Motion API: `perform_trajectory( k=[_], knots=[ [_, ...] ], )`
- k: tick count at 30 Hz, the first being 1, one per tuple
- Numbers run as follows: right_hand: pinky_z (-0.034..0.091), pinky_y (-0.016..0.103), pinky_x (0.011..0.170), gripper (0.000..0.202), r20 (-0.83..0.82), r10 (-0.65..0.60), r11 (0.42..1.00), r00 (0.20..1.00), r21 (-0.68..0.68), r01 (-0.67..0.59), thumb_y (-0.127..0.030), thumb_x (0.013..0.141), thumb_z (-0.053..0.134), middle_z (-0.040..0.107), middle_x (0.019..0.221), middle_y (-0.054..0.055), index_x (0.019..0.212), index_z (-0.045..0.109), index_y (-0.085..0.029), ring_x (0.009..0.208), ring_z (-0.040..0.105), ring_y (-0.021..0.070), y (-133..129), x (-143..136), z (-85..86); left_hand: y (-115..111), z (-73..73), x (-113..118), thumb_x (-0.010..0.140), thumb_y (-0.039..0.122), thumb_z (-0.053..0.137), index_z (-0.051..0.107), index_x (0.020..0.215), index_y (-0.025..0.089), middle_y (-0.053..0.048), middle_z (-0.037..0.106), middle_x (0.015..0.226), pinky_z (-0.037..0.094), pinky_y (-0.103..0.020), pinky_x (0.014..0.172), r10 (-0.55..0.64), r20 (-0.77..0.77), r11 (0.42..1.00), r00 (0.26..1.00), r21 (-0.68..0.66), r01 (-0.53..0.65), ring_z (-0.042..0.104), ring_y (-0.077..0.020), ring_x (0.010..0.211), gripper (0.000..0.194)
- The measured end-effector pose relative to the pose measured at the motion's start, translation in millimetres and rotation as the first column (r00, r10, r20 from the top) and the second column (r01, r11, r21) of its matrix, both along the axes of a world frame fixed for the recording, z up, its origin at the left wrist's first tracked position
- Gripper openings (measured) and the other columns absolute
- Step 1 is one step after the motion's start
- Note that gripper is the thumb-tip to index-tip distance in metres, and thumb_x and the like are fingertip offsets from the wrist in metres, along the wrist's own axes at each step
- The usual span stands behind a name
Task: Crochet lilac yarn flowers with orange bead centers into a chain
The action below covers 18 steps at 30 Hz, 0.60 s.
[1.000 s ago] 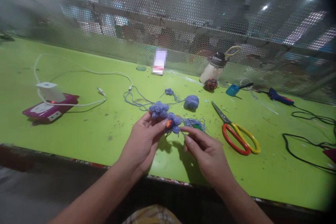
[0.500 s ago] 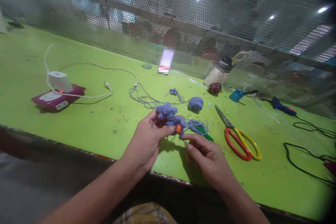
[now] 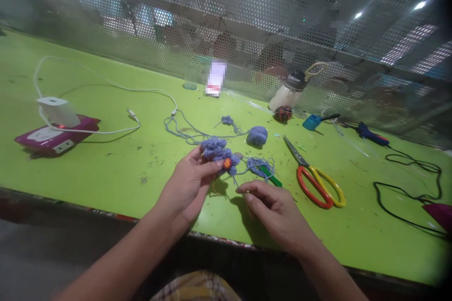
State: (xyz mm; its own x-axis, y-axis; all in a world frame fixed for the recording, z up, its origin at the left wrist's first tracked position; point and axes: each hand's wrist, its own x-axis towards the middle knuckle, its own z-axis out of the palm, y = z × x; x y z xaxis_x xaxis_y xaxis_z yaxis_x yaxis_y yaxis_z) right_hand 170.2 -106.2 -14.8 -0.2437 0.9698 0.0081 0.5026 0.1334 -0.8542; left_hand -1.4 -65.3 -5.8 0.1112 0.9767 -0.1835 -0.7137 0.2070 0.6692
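Two joined purple crochet flowers (image 3: 213,146), one with an orange centre, are pinched in my left hand (image 3: 187,181), its thumb lying by the orange centre. A short yarn tail (image 3: 235,181) hangs from the flowers towards my right hand (image 3: 273,204). The thumb and index finger of my right hand are nearly together around the end of that tail; whether they grip it is too small to tell. Just beyond lies a loose tangle of purple yarn (image 3: 259,165) with a green-handled tool (image 3: 271,176) across it.
Red and yellow scissors (image 3: 314,186) lie to the right. Behind are a purple yarn ball (image 3: 257,136), a small flower (image 3: 227,120), a phone (image 3: 215,78) and a bottle (image 3: 287,93). A purple power strip (image 3: 58,136) with a white charger sits left.
My right hand has moved slightly away from the flowers, and the yarn tail between them shows more. The view has shifted, so the table objects appear further left.
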Motion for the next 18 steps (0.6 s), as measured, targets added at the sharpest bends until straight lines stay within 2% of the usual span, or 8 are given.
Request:
perform_trajectory(
  k=[4, 8, 14, 18],
  knots=[
    [0.033, 0.026, 0.054, 0.028, -0.003, -0.014, 1.000, 1.000, -0.002, 0.014, -0.026, 0.089, 0.048, 0.044, 0.058, -0.005, 0.110, 0.063, -0.015, 0.054, 0.040, 0.0122, 1.6, -0.8, 1.6, 2.2, -2.7, 1.9, 0.069, -0.007, 0.067, 0.063, 0.093, 0.013, -0.004, 0.072, 0.087, 0.053, -0.024, 0.080, -0.013, -0.013, 1.000, 1.000, -0.025, 0.013, 0.067, -0.0126, 0.078, 0.032],
    [0.032, 0.026, 0.053, 0.032, 0.004, -0.008, 1.000, 1.000, -0.004, 0.008, -0.023, 0.088, 0.050, 0.041, 0.057, -0.007, 0.117, 0.062, -0.015, 0.053, 0.038, 0.0115, 2.0, -1.9, 0.9, 2.0, -2.9, 4.1, 0.070, -0.007, 0.064, 0.061, 0.095, 0.014, -0.003, 0.071, 0.087, 0.053, -0.023, 0.080, -0.018, -0.021, 0.999, 1.000, -0.050, 0.017, 0.068, -0.0122, 0.079, 0.032],
    [0.025, 0.024, 0.047, 0.033, -0.053, -0.049, 0.999, 0.997, -0.001, 0.049, -0.034, 0.091, 0.052, 0.034, 0.054, -0.008, 0.114, 0.063, -0.013, 0.049, 0.029, 0.0094, 0.9, -3.7, 0.3, -0.9, -1.3, 7.0, 0.070, -0.010, 0.063, 0.058, 0.102, 0.012, -0.007, 0.072, 0.088, 0.055, -0.024, 0.080, 0.009, -0.010, 0.998, 1.000, -0.064, -0.009, 0.069, -0.0137, 0.080, 0.039],
    [0.023, 0.023, 0.045, 0.032, -0.057, -0.080, 0.996, 0.995, 0.040, 0.083, -0.041, 0.092, 0.052, 0.036, 0.056, -0.006, 0.104, 0.066, -0.015, 0.049, 0.030, 0.0086, 3.5, -5.5, 1.4, -5.4, -0.3, 8.8, 0.070, -0.012, 0.062, 0.057, 0.098, 0.012, -0.007, 0.072, 0.086, 0.056, -0.023, 0.078, 0.025, 0.003, 0.998, 1.000, -0.059, -0.024, 0.070, -0.0130, 0.077, 0.037]
  ],
)
